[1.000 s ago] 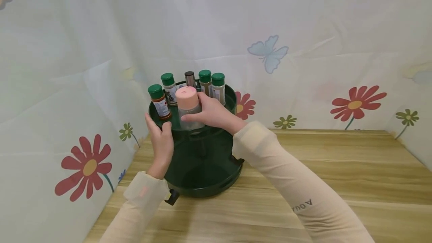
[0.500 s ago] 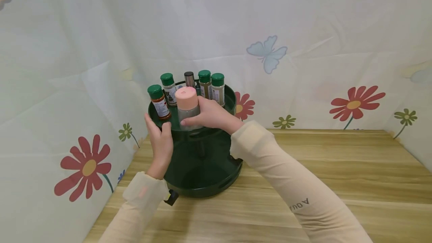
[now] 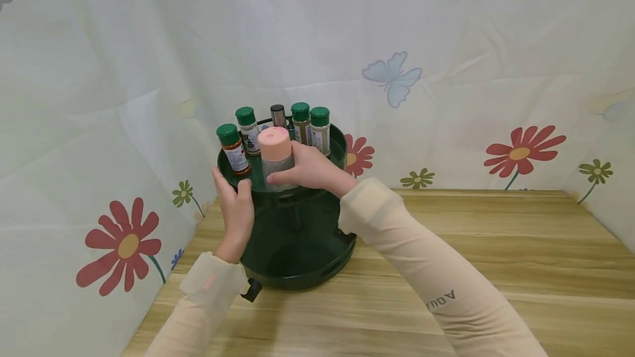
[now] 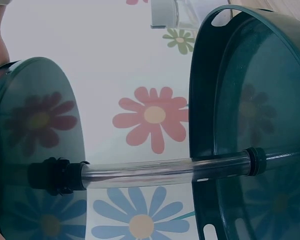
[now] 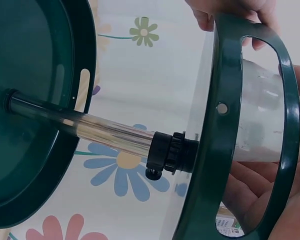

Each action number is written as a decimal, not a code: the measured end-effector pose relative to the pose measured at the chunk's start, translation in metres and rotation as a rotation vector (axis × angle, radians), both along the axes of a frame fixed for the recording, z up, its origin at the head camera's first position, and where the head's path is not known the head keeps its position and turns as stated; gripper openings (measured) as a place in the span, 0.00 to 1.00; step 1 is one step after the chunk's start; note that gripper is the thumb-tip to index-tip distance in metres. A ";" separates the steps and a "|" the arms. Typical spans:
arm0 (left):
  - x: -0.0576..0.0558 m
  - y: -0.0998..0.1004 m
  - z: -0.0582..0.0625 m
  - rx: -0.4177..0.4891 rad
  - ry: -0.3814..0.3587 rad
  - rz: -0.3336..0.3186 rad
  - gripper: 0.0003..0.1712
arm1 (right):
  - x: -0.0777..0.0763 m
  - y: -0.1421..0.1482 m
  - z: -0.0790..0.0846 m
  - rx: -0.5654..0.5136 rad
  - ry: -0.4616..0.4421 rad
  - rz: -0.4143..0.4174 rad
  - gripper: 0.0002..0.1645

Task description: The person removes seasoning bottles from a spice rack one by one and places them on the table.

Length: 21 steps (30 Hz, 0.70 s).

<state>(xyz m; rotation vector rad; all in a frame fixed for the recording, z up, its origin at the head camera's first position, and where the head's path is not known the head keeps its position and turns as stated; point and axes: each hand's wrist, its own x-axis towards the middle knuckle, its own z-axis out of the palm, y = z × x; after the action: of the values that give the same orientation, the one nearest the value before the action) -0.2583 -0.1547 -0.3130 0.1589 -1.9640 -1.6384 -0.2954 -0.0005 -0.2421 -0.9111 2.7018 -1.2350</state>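
A dark green two-tier turntable rack (image 3: 292,269) stands on the table. On the front of its upper tray is a clear bottle with a pink lid (image 3: 275,146), upright. My right hand (image 3: 317,167) grips this bottle round its body, thumb at the front. My left hand (image 3: 236,208) holds the upper tray's left rim, thumb over the edge; in the right wrist view its fingers (image 5: 206,20) wrap the rim. Several green-capped spice jars (image 3: 235,153) stand round the tray. Between the tiers runs a clear tube (image 4: 140,173) with a black collar (image 5: 172,152).
A dark-topped cylinder (image 3: 279,117) rises at the back of the upper tray. The wooden table (image 3: 471,258) spreads to the right and front. A flowered curtain (image 3: 471,98) hangs behind and at left. A white and clear object (image 4: 175,14), cut off, shows in the left wrist view.
Almost nothing differs. Both hands keep their places on the bottle and the tray rim; the head view has shifted very slightly.
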 end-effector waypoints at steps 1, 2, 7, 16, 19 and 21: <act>0.000 0.000 0.000 -0.001 0.000 -0.001 0.42 | 0.000 0.000 0.000 -0.006 0.002 0.000 0.37; 0.000 0.000 0.000 -0.001 -0.001 -0.002 0.42 | 0.001 0.000 0.000 -0.012 0.005 0.001 0.37; -0.001 -0.001 -0.001 -0.002 -0.002 0.002 0.42 | 0.001 0.001 -0.001 -0.025 0.012 -0.003 0.36; -0.002 -0.001 -0.002 -0.001 0.010 0.003 0.43 | -0.001 0.002 -0.002 -0.032 0.019 -0.033 0.36; -0.002 -0.001 -0.002 -0.003 0.013 0.005 0.43 | -0.002 0.002 -0.001 -0.044 0.024 -0.040 0.37; -0.002 -0.001 -0.002 -0.004 0.015 0.005 0.43 | -0.002 0.002 -0.001 -0.060 0.026 -0.038 0.37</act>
<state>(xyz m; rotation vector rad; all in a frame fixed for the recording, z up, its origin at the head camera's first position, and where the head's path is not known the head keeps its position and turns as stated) -0.2603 -0.1561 -0.3148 0.1492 -1.9542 -1.6281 -0.2971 0.0020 -0.2431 -0.8922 2.7289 -1.3278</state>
